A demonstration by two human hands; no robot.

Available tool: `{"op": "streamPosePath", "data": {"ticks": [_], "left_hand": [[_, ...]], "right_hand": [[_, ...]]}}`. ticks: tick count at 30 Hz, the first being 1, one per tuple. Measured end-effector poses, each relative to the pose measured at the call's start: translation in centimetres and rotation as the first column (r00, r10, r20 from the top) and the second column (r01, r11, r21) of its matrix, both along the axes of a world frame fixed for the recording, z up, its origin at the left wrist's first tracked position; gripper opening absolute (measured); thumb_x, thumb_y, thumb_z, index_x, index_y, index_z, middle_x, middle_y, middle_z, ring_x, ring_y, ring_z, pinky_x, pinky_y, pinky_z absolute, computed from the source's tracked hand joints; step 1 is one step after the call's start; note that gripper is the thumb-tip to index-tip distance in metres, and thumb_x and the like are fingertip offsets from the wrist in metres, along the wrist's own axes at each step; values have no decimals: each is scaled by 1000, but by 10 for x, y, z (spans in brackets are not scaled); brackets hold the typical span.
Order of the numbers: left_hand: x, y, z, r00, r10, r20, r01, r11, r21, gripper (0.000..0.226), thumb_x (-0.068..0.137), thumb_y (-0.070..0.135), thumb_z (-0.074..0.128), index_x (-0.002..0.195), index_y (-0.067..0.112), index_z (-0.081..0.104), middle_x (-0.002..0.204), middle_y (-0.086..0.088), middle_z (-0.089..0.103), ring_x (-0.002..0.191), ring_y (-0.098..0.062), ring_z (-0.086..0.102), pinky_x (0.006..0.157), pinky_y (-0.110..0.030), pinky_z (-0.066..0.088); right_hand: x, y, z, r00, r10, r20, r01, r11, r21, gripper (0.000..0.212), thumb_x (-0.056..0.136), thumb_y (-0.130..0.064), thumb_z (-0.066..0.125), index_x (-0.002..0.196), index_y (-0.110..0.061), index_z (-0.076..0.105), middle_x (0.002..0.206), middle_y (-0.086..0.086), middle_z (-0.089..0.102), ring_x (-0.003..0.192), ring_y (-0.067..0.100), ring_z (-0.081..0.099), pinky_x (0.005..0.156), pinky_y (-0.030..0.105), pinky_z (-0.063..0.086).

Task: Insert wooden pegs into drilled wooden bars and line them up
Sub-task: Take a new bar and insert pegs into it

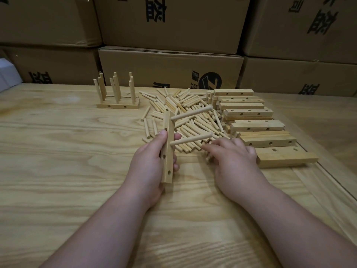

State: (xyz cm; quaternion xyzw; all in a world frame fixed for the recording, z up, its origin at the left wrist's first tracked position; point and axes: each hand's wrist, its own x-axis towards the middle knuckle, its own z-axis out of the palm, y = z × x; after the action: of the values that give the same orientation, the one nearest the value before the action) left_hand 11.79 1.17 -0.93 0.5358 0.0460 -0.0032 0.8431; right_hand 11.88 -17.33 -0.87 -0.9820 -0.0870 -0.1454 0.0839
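Here, my left hand (pixel 148 165) grips a two-pegged bar (pixel 167 149) mid-table; my right hand (pixel 233 159), fingers curled, reaches into the loose pegs (pixel 193 120), grip unclear.

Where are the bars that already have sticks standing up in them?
The finished bars sit far back on the table's left side, left of the loose stick pile, in front of the cardboard boxes.
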Motion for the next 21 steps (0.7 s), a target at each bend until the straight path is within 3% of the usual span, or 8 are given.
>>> {"op": "streamPosePath", "data": {"ticks": [6,12,16,21], "left_hand": [[0,0,0,1000,4,2,-4,1000,4,41,102,42,53,99,14,82,62,-1,52,52,-11,49,49,-26,45],[0,-1,1,1000,7,10,-6,998,-68,40,103,42,53,101,14,81,65,1,51,53,-11,48,47,-25,45],[1,0,2,1000,-9,28,13,988,-151,39,102,47,51,107,20,78,69,2,49,53,-9,45,46,-25,42],[-1,0,4,999,-17,40,23,989,-149,41,102,52,49,114,22,73,70,3,47,53,-8,43,44,-23,38]], "right_hand": [[-1,-6,3,999,-10,49,9,999,32,23,95,-27,57,110,-40,69,105,-19,52,107,13,39,84,33,17],[-15,0,15,969,191,159,-221,954,205,22,99,-27,51,115,-37,63,108,-20,63,109,6,54,99,31,29],[-27,6,18,918,379,115,-396,865,308,33,97,-46,46,119,-34,68,106,-19,69,98,2,62,84,34,53],[-31,10,15,897,418,141,-438,805,401,25,92,-40,55,104,-26,72,90,-18,66,87,2,61,72,26,51]]}}
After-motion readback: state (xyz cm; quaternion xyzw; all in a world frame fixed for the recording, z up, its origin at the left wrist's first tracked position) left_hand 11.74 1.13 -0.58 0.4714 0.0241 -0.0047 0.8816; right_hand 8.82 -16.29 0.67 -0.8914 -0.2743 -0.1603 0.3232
